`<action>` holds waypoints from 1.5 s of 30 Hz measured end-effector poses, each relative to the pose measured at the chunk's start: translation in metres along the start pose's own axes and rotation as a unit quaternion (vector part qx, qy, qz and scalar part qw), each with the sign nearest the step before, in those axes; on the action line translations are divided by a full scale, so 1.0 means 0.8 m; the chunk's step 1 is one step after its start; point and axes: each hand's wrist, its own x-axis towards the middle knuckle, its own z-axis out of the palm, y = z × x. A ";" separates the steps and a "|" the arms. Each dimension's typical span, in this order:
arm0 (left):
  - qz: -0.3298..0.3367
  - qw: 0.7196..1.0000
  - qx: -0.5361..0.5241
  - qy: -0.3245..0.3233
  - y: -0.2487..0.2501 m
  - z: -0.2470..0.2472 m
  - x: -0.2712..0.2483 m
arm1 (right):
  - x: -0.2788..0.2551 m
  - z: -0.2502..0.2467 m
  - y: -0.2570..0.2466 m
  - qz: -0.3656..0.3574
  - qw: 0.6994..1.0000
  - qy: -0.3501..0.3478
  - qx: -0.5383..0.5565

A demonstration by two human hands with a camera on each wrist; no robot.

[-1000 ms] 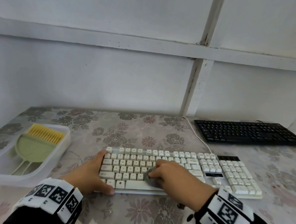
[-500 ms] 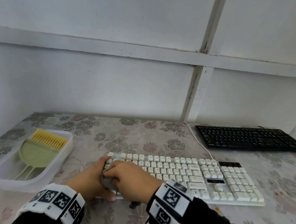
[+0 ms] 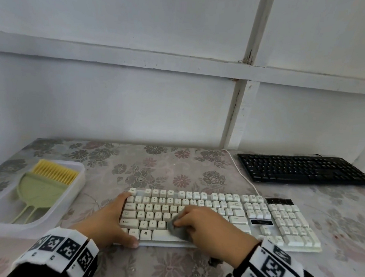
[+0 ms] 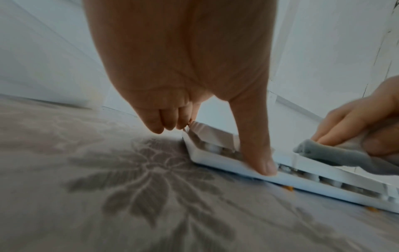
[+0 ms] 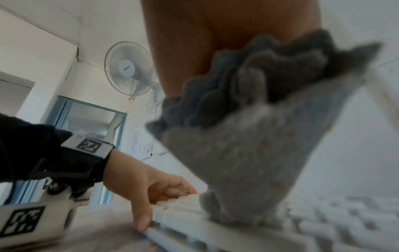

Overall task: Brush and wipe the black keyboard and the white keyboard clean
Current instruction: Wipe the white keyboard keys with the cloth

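The white keyboard (image 3: 258,217) lies across the near middle of the table. My left hand (image 3: 111,220) holds its left end, thumb (image 4: 259,153) on the front edge and fingers against the far left corner. My right hand (image 3: 205,224) grips a bunched grey cloth (image 3: 178,232) and presses it onto the lower letter rows near the space bar; the cloth (image 5: 248,136) hangs from the palm down onto the keys. The cloth (image 4: 323,155) also shows beside the thumb. The black keyboard (image 3: 304,169) sits untouched at the back right.
A clear plastic tray (image 3: 74,187) at the left holds a green dustpan (image 3: 37,193) and a yellow-bristled brush (image 3: 55,171). The white keyboard's cable (image 3: 239,174) runs back toward the wall. A floral cloth (image 3: 164,171) covers the table. A wall stands just behind.
My right hand with the cloth swept left to the keyboard's left end, then came back right to the lower middle keys. The left hand has stayed on the left end.
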 end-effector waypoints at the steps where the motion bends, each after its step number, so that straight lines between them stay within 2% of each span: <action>1: 0.000 1.000 -0.001 0.000 0.000 0.000 0.000 | -0.005 -0.005 0.004 0.019 1.000 -0.005 -0.002; 5: 0.002 1.000 -0.010 0.003 -0.004 0.001 0.003 | -0.009 -0.021 0.016 0.068 0.998 0.000 0.018; 8: 0.005 1.000 -0.021 -0.001 -0.008 0.002 0.006 | -0.010 -0.018 0.017 0.035 0.997 0.036 0.051; 13: 0.012 1.000 -0.021 -0.003 -0.009 0.002 0.007 | -0.028 0.001 0.032 -0.007 1.000 0.018 -0.005; 20: 0.009 1.000 -0.015 -0.002 -0.012 0.003 0.009 | -0.071 -0.014 0.069 0.082 0.996 0.027 -0.016; 24: 0.006 1.000 -0.018 -0.003 -0.012 0.004 0.011 | -0.099 -0.027 0.098 0.163 0.986 0.037 -0.030; 27: 0.003 1.000 -0.021 -0.007 -0.013 0.005 0.013 | -0.115 -0.039 0.110 0.197 0.980 0.035 0.011; 31: -0.001 1.000 -0.015 -0.004 -0.014 0.005 0.013 | -0.101 -0.049 0.095 0.176 0.981 0.068 0.037; 34: 0.001 1.000 -0.017 -0.004 -0.012 0.005 0.012 | -0.071 -0.049 0.060 0.121 0.989 0.077 0.047; 39: 0.014 0.999 -0.029 -0.011 -0.010 0.003 0.010 | -0.023 -0.018 0.020 0.028 1.000 0.001 -0.012; 41: 0.017 0.999 -0.027 -0.009 -0.010 0.003 0.010 | -0.022 -0.009 0.027 0.041 0.998 -0.019 -0.043; 45: 0.018 0.999 -0.024 -0.011 -0.011 0.003 0.011 | -0.050 -0.016 0.062 0.095 0.994 0.010 -0.057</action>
